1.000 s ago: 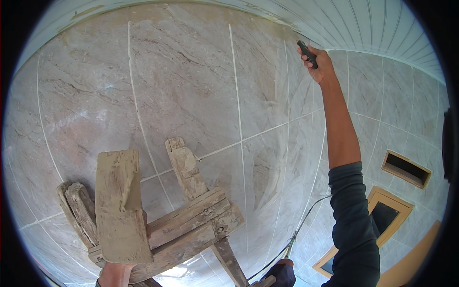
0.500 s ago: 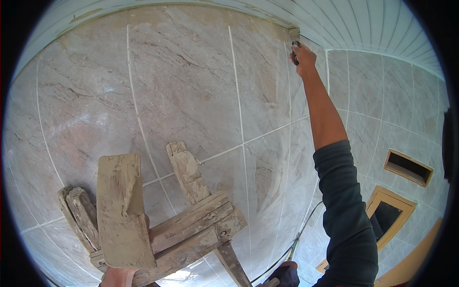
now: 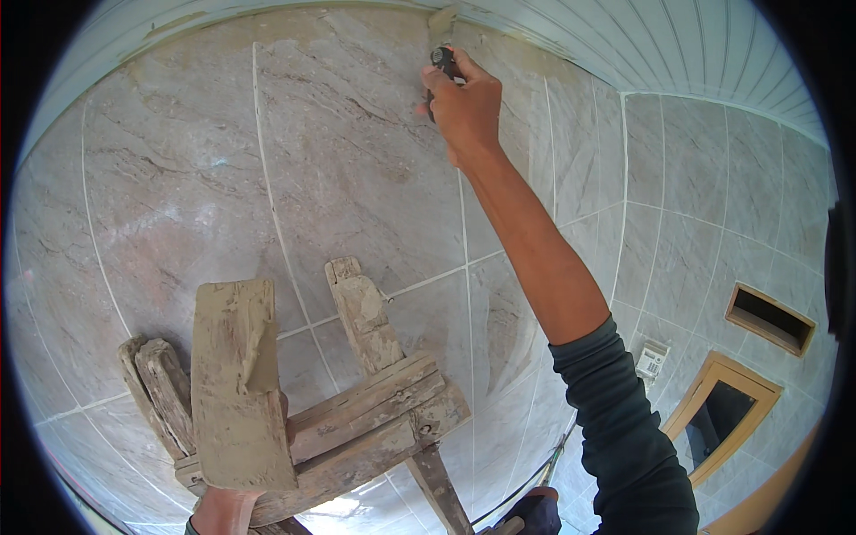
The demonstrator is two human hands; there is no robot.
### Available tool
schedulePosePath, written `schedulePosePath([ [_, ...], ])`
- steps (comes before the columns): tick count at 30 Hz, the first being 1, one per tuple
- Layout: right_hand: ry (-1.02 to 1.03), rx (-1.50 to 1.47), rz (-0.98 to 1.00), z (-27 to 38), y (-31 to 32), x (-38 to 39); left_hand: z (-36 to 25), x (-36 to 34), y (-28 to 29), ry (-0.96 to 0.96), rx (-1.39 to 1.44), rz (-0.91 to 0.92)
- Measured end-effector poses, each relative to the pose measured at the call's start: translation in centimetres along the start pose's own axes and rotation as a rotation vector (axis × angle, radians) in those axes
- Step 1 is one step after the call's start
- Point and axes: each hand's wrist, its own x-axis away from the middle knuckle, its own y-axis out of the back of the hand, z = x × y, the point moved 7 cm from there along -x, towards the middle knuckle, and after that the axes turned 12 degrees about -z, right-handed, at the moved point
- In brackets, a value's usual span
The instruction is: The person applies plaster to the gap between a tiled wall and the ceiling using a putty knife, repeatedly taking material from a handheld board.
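High on the tiled wall, my right hand [image 3: 471, 105] is closed round the dark handle of a putty knife [image 3: 440, 59]. Its blade meets the putty-smeared strip [image 3: 357, 16] where the tiles end under the ceiling. At the lower left, my left hand [image 3: 230, 510] holds up a flat mortar board [image 3: 236, 428] coated in tan putty, with a thicker ridge of it on the right side. The board hides most of that hand's fingers; only the wrist and a bit of skin at its right edge show.
A rough wooden trestle [image 3: 366, 419], crusted with dried mortar, stands behind the board against the marbled wall tiles [image 3: 357, 160]. A dark power tool with a cord [image 3: 535, 513] is at the bottom. To the right are a wood-framed opening [image 3: 771, 318] and a framed window [image 3: 720, 415].
My right hand has swept the putty knife leftward along the top of the wall, away from the corner. The board in my left hand stays almost where it was, against the trestle.
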Motion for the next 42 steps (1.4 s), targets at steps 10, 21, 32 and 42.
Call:
schedulePosePath([
  [10, -0.277, -0.198, -0.075, -4.0, 10.5, -4.3, 0.6, -0.4, 1.6, -0.053, -0.020, -0.080],
  [21, -0.501, -0.199, 0.225, -5.0, 11.4, -11.6, -0.9, 1.3, 2.5, -0.171, -0.082, -0.043],
  [32, -0.505, 0.001, 0.243, -0.7, 13.6, -15.1, 0.6, -0.5, 3.4, 0.002, 0.025, -0.020],
  [42, -0.525, -0.114, 0.305, -2.2, 11.5, -8.2, 0.4, 0.1, 4.1, -0.027, -0.021, -0.278],
])
